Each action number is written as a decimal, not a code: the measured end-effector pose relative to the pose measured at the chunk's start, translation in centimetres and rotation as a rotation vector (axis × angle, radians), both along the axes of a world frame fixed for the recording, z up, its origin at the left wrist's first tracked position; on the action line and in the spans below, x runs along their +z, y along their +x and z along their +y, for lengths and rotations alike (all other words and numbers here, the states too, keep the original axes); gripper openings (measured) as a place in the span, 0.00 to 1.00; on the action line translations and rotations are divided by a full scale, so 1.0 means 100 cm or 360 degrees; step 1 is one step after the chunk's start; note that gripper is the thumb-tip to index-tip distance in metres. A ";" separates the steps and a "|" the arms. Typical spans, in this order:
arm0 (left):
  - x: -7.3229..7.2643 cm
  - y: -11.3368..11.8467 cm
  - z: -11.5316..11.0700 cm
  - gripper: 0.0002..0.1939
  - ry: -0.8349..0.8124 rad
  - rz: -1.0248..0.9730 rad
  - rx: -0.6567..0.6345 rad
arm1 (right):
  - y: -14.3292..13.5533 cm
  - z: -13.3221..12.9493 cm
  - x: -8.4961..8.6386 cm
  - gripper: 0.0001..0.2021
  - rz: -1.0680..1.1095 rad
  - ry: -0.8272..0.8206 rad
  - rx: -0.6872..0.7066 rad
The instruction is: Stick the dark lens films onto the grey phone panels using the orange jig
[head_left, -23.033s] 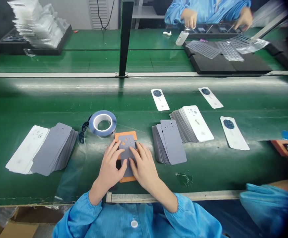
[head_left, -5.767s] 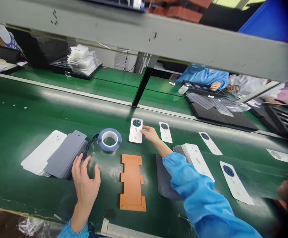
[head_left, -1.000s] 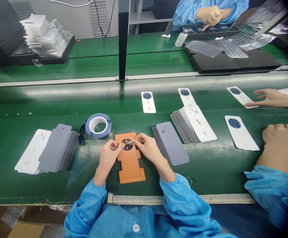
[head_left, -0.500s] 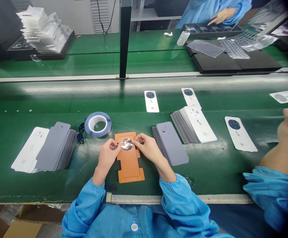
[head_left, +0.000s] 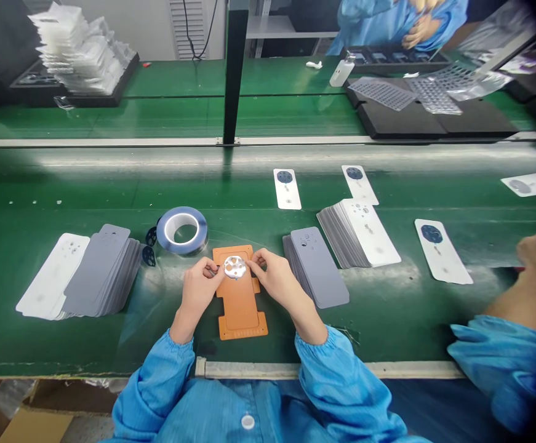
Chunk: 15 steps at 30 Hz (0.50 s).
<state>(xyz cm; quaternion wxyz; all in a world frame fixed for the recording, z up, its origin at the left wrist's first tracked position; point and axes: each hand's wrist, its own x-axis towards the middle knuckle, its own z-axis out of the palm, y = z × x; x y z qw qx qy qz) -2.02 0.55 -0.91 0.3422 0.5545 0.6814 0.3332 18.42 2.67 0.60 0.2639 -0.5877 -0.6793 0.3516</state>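
Observation:
A shiny silver disc with round holes [head_left: 235, 267] is over the upper part of an orange jig plate [head_left: 240, 307]. My left hand [head_left: 198, 288] pinches the disc's left edge between thumb and finger. On its right edge the thumb and fingers of my right hand [head_left: 277, 278] are closed too. Whether the disc touches the jig, I cannot tell. Left of the jig stands a roll of blue film tape [head_left: 198, 240], with dark round stickers [head_left: 149, 256] at its loose end. A fanned stack of grey phone-shaped panels [head_left: 323, 271] lies right of my right hand.
More grey panels [head_left: 99, 271] and white panels [head_left: 48, 283] lie at left. White-topped panels [head_left: 373, 234] are stacked at right. Single panels with dark circles [head_left: 452, 261] lie about the green belt. A co-worker's arm [head_left: 526, 295] reaches in from the right. Another person's hands [head_left: 420, 31] are behind.
The disc has tilted slightly and looks brighter, still between my hands. Two single panels on the belt have shifted right. The co-worker's hand at right has lowered; the far person's hands have come together.

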 end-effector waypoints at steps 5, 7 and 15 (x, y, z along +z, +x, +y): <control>-0.001 -0.001 0.001 0.15 -0.0092 -0.0069 0.0033 | 0.018 -0.013 0.022 0.10 -0.0003 -0.0014 -0.0039; -0.001 -0.001 0.002 0.15 -0.0123 -0.0069 0.0057 | 0.046 -0.009 0.035 0.11 -0.0189 0.0164 -0.0113; 0.010 0.000 0.001 0.15 -0.0138 -0.0029 0.0042 | 0.149 0.056 0.040 0.30 -0.0855 0.0103 0.0197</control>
